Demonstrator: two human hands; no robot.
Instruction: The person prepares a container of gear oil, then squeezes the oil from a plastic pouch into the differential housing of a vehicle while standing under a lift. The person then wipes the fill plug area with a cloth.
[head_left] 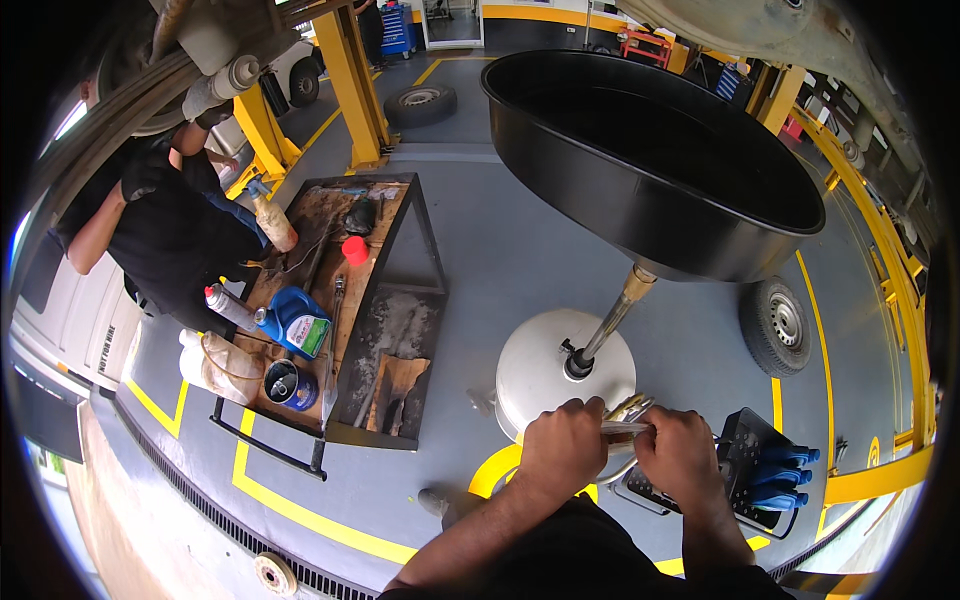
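Note:
Both my hands are closed on the metal handle point(625, 428) of a waste oil drainer, at its near side. My left hand point(565, 445) grips the handle's left part, my right hand point(682, 458) its right part. Beyond them stands the drainer's white round tank point(540, 350). A metal pole point(612, 318) rises from the tank, with a dark clamp low on it. On top sits a wide black drain pan point(640, 205), its dark inside facing up. Pale looped tubing point(630, 405) is bunched by my hands. My fingers hide part of the handle.
A cart point(400, 300) on the left carries a blue jug point(295, 322), a red cap point(355, 250) and other containers. Behind it works a person point(170, 215) in black. Wheels point(778, 325) lie about. A black rack point(750, 460) with blue bottles is at right. Yellow lift posts point(350, 90) stand farther off.

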